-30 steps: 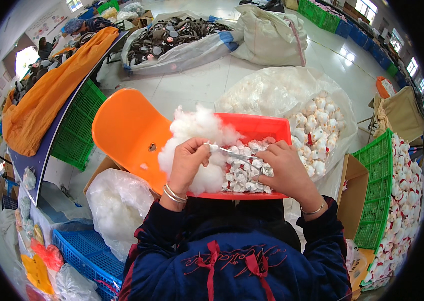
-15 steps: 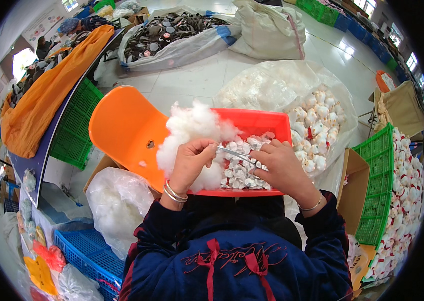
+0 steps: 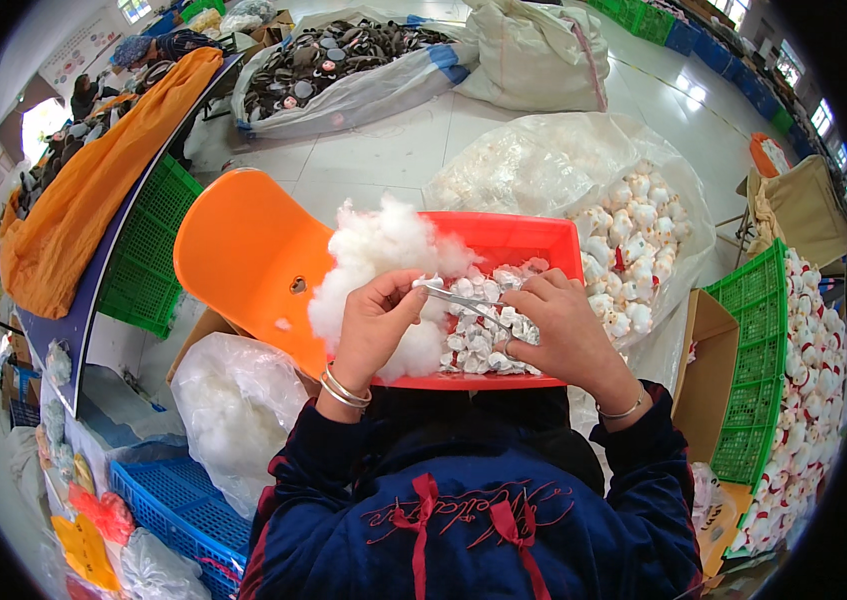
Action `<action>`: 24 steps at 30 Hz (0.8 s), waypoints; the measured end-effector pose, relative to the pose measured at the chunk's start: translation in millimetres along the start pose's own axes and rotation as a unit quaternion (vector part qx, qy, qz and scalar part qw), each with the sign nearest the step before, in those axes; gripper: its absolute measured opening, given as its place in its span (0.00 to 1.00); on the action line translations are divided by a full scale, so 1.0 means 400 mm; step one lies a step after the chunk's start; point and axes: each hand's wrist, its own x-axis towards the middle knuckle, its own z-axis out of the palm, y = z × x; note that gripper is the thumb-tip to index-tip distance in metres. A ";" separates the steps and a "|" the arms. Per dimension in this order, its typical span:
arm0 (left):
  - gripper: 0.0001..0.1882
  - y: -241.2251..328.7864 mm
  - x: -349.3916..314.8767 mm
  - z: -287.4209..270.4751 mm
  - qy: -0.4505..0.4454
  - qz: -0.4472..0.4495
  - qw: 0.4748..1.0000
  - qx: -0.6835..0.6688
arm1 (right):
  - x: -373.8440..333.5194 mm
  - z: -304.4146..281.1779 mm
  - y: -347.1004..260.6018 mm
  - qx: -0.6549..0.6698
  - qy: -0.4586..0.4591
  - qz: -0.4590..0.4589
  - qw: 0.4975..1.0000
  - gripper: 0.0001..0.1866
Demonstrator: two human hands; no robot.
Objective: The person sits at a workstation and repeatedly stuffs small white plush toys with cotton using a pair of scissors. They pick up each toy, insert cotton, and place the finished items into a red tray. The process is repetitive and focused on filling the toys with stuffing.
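Note:
My left hand (image 3: 378, 320) pinches a small white fabric piece (image 3: 429, 282) between thumb and fingers. Metal forceps (image 3: 470, 301) are gripped in my right hand (image 3: 565, 328), their tips meeting the piece at my left fingertips. Whether the tips are inside it or only against it, I cannot tell. Both hands are over a red tub (image 3: 543, 238) at my lap. A fluffy heap of white stuffing (image 3: 380, 245) fills its left side and spills over the rim. Many small crumpled white pieces (image 3: 488, 350) lie on the right, partly hidden under my right hand.
An orange chair (image 3: 238, 260) stands against the tub's left side. Beyond the tub, a clear bag holds stuffed white pieces (image 3: 633, 235). A green crate (image 3: 755, 340) and cardboard box (image 3: 705, 370) are at right. A stuffing bag (image 3: 233, 410) and blue crate (image 3: 178, 495) sit at left.
The forceps tips and my left fingertips have tilted slightly, and more of the white piece shows above my left fingers. Both hands remain in nearly the same place.

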 end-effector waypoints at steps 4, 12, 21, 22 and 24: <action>0.11 0.004 0.001 0.002 0.003 0.015 1.000 -0.001 | -0.008 0.004 0.015 -0.012 -0.023 0.013 1.000 0.20; 0.11 0.015 0.002 0.017 -0.022 -0.008 1.000 -0.011 | -0.014 0.015 0.013 0.013 -0.050 0.020 0.998 0.18; 0.07 -0.009 0.026 -0.012 -0.023 -0.062 0.997 -0.042 | -0.028 -0.003 0.028 0.001 -0.010 0.008 1.000 0.22; 0.07 -0.012 0.030 -0.013 -0.024 -0.066 0.996 -0.052 | -0.027 -0.017 0.027 0.003 -0.003 0.006 1.000 0.23; 0.07 -0.013 0.031 -0.007 -0.028 -0.072 0.995 -0.069 | -0.026 -0.022 0.026 0.000 -0.001 0.000 1.000 0.23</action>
